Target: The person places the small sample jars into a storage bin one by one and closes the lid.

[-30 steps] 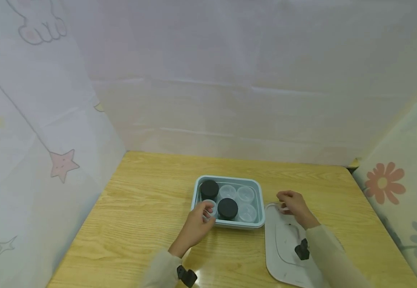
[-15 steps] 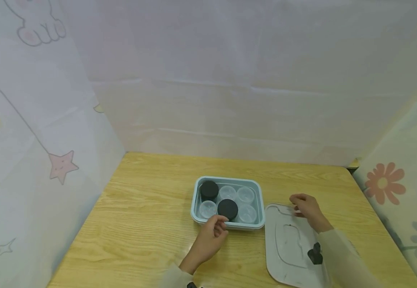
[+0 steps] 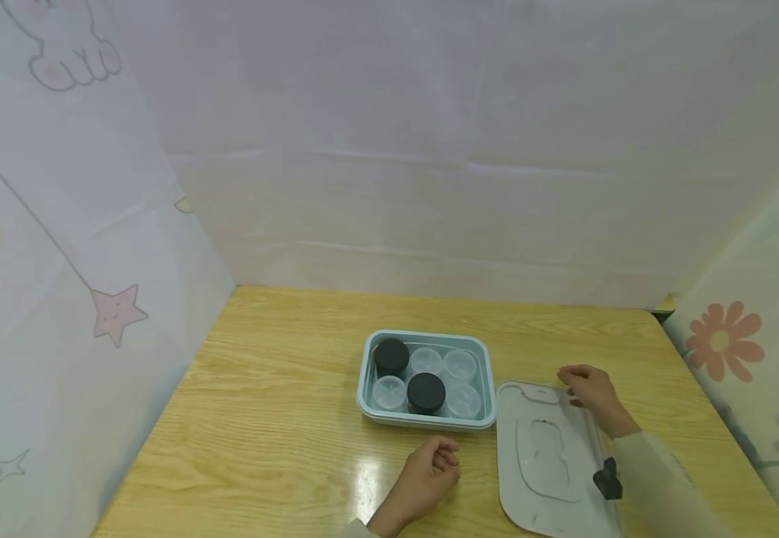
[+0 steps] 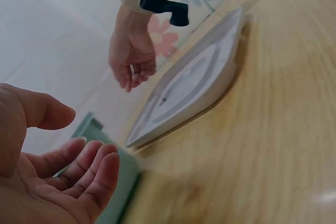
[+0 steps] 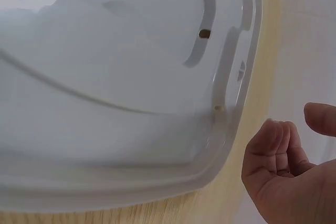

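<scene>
A pale blue plastic bin (image 3: 365, 403) stands on the table in the head view. Two jars with black lids, one at the back left (image 3: 392, 356) and one at the front middle (image 3: 426, 393), sit inside it among several translucent round containers (image 3: 462, 400). In front of the bin my left hand (image 3: 423, 477) hovers with loosely bent fingers, holding nothing. A whitish plastic lid (image 3: 544, 463) lies flat to the bin's right, inner side up. Over its far right corner is my right hand (image 3: 593, 397), fingers relaxed; the right wrist view shows nothing in its grasp.
The wooden table (image 3: 262, 418) extends to the left of the bin. A pale back wall sheet (image 3: 389, 149) borders its far edge, and printed sheets (image 3: 726, 344) stand at both sides.
My left hand has left the front left container and moved right and toward me, off the bin. My right hand has shifted right over the lid. The bin's contents stay put.
</scene>
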Demonstrator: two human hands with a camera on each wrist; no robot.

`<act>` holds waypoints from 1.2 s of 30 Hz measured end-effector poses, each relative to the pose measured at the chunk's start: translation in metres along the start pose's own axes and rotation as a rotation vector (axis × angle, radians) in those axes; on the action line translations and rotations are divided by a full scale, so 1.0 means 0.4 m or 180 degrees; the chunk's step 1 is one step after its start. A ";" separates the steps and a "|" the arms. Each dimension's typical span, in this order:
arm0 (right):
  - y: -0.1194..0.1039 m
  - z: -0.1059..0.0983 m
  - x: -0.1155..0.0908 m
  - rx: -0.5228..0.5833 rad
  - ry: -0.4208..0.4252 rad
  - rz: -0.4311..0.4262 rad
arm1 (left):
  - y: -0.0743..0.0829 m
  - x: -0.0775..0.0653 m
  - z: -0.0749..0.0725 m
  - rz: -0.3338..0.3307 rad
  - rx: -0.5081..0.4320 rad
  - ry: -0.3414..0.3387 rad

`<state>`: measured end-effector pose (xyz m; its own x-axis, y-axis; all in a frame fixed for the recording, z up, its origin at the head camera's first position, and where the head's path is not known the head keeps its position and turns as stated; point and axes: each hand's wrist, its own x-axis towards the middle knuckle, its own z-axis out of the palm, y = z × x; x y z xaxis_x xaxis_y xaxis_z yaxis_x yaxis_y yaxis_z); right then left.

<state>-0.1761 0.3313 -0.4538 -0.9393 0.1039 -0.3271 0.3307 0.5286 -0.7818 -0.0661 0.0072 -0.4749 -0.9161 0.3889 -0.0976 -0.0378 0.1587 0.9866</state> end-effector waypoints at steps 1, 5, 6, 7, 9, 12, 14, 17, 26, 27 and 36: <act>0.002 -0.004 -0.001 -0.0014 -0.0001 -0.0023 | -0.006 -0.001 0.012 -0.0064 -0.0045 -0.0022; 0.013 -0.016 -0.007 -0.0067 0.0038 -0.0083 | -0.032 -0.001 0.057 -0.0292 -0.0138 -0.0070; 0.016 -0.018 -0.008 -0.0083 0.0054 -0.0082 | -0.039 0.000 0.068 -0.0333 -0.0147 -0.0080; 0.020 -0.018 -0.008 -0.0109 0.0066 -0.0066 | -0.045 -0.001 0.077 -0.0369 -0.0156 -0.0079; 0.030 -0.019 -0.006 -0.0166 0.0097 -0.0013 | -0.055 -0.003 0.094 -0.0446 -0.0179 -0.0083; 0.045 -0.021 -0.001 -0.0232 0.0133 0.0075 | -0.063 -0.005 0.113 -0.0520 -0.0177 -0.0114; 0.054 -0.023 0.003 -0.0265 0.0159 0.0120 | -0.066 -0.006 0.122 -0.0566 -0.0200 -0.0153; 0.063 -0.025 0.010 -0.0293 0.0189 0.0138 | -0.072 -0.003 0.134 -0.0585 -0.0219 -0.0188; 0.082 -0.029 0.025 -0.0364 0.0299 0.0118 | -0.067 0.009 0.166 -0.0723 -0.0196 -0.0184; 0.086 -0.030 0.027 -0.0364 0.0306 0.0127 | -0.063 0.009 0.169 -0.0743 -0.0176 -0.0184; 0.120 -0.027 0.039 -0.0348 0.0293 0.0266 | -0.054 0.013 0.189 -0.1017 -0.0533 -0.0300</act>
<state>-0.1757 0.3674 -0.4907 -0.9150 0.2253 -0.3347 0.4008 0.6029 -0.6898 -0.0400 0.0746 -0.5065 -0.8071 0.4267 -0.4080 -0.3878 0.1378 0.9114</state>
